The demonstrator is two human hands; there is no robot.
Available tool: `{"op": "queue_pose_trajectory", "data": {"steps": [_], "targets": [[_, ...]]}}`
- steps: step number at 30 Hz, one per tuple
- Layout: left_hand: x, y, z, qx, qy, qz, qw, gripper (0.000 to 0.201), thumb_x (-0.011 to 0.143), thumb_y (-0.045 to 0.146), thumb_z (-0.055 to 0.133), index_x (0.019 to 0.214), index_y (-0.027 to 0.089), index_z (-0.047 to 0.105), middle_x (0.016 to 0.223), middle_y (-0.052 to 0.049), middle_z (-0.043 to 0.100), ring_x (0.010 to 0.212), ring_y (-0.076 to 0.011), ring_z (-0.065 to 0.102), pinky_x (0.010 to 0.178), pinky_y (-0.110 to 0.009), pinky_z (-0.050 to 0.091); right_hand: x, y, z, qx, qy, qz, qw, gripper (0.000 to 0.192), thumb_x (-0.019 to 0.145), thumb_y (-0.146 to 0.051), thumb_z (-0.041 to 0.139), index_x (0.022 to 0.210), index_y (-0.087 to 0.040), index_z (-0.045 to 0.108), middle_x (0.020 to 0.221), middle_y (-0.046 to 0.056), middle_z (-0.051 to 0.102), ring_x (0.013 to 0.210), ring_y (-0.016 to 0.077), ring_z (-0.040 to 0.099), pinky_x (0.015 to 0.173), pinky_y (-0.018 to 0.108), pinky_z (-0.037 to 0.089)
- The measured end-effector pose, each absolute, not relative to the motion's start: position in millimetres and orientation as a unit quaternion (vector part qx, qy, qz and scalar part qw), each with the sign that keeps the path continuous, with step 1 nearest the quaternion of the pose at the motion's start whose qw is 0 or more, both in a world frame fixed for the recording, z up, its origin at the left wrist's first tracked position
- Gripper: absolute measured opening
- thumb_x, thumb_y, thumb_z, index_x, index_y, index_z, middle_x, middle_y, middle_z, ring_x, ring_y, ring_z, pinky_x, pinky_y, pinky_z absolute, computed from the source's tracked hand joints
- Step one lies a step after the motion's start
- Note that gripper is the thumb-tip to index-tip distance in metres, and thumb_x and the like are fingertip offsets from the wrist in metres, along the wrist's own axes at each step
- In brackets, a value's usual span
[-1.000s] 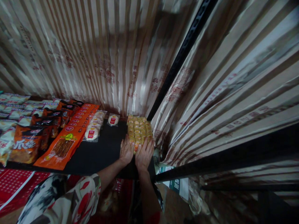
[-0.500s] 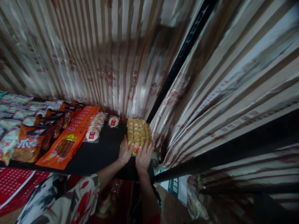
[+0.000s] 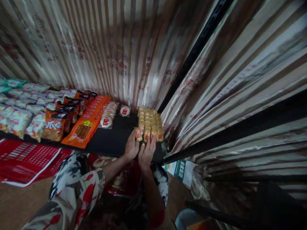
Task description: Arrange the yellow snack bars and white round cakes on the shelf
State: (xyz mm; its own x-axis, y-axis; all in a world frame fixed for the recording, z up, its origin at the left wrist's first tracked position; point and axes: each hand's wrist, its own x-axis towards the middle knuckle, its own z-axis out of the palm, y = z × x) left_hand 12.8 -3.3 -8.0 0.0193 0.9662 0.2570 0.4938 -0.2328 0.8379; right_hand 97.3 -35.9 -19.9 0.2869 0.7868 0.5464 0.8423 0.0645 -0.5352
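Strpd curtain (dim lt)

This looks like a shop: bagged snacks and flat orange packets sit in rows by kind on a black shelf at centre left, yellow packets at centre, a red basket lower left.

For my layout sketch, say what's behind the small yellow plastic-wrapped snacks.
Behind the small yellow plastic-wrapped snacks are a striped beige curtain and, at right, a black metal post. Anything beyond the curtain is hidden.
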Motion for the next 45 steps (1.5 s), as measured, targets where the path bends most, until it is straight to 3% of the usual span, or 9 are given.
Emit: {"op": "queue_pose_trajectory", "data": {"steps": [5,9,13,19,24,29,35,45], "targets": [[10,6,-23,0.643,0.523,0.432,0.356,0.051,0.08,0.01,0.039,0.132,0.009,0.04,0.143,-0.016,0.034,0.134,-0.0219,0.029,0.112,-0.04,0.025,89,-43,-23,-0.686,-0.591,0.0,0.425,0.052,0.093,-0.033,0.025,0.132,-0.003,0.04,0.143,0.022,0.03,0.135,0.0251,0.02,0.105,0.048,0.026],[14,11,-28,0.578,0.501,0.507,0.397,0.053,0.077,0.01,0.046,0.13,0.013,0.041,0.143,-0.017,0.032,0.127,-0.0252,0.04,0.1,-0.041,0.043,95,-43,-24,-0.683,-0.59,-0.004,0.431,0.05,0.092,-0.033,0.025,0.129,-0.005,0.045,0.142,0.021,0.032,0.134,0.0259,0.022,0.104,0.05,0.028],[20,14,-27,0.529,0.486,0.551,0.425,0.053,0.074,0.01,0.052,0.126,0.015,0.044,0.133,-0.015,0.043,0.115,-0.0232,0.052,0.09,-0.038,0.051,101,-43,-28,-0.686,-0.588,-0.009,0.428,0.05,0.092,-0.033,0.025,0.126,-0.005,0.048,0.14,0.022,0.034,0.133,0.0264,0.024,0.104,0.049,0.028],[24,21,-22,0.571,0.489,0.534,0.387,0.049,0.076,0.007,0.048,0.124,0.016,0.046,0.124,-0.013,0.051,0.103,-0.0193,0.059,0.092,-0.039,0.049,104,-41,-36,-0.686,-0.586,-0.019,0.431,0.049,0.093,-0.033,0.025,0.124,-0.005,0.05,0.139,0.022,0.035,0.131,0.0275,0.026,0.101,0.05,0.032],[23,26,-16,0.644,0.496,0.486,0.319,0.049,0.077,0.008,0.046,0.125,0.017,0.045,0.125,-0.012,0.05,0.11,-0.0207,0.053,0.097,-0.042,0.044,103,-40,-36,-0.679,-0.591,-0.031,0.435,0.046,0.093,-0.031,0.026,0.124,-0.007,0.05,0.139,0.021,0.036,0.131,0.0274,0.027,0.099,0.05,0.033],[22,22,-7,0.662,0.573,0.426,0.228,0.046,0.077,0.012,0.051,0.122,0.02,0.046,0.113,-0.008,0.053,0.11,-0.0219,0.048,0.098,-0.04,0.041,103,-42,-28,-0.668,-0.605,-0.037,0.432,0.043,0.092,-0.027,0.028,0.126,-0.01,0.048,0.133,0.02,0.044,0.126,0.0257,0.034,0.096,0.049,0.036],[22,19,-7,0.658,0.577,0.396,0.278,0.034,0.083,0.016,0.046,0.117,0.019,0.047,0.1,-0.005,0.051,0.083,-0.0142,0.055,0.078,-0.028,0.049,104,-39,-27,-0.681,-0.607,-0.012,0.409,0.041,0.088,-0.02,0.032,0.123,-0.01,0.052,0.125,0.018,0.05,0.117,0.0252,0.041,0.092,0.044,0.04],[21,22,-17,0.661,0.556,0.418,0.281,0.039,0.08,0.012,0.049,0.118,0.019,0.047,0.095,-0.003,0.052,0.087,-0.0153,0.055,0.083,-0.029,0.048,104,-38,-32,-0.697,-0.61,0.001,0.377,0.046,0.084,-0.015,0.033,0.126,-0.007,0.049,0.131,0.015,0.048,0.117,0.0245,0.039,0.095,0.041,0.037]]}}
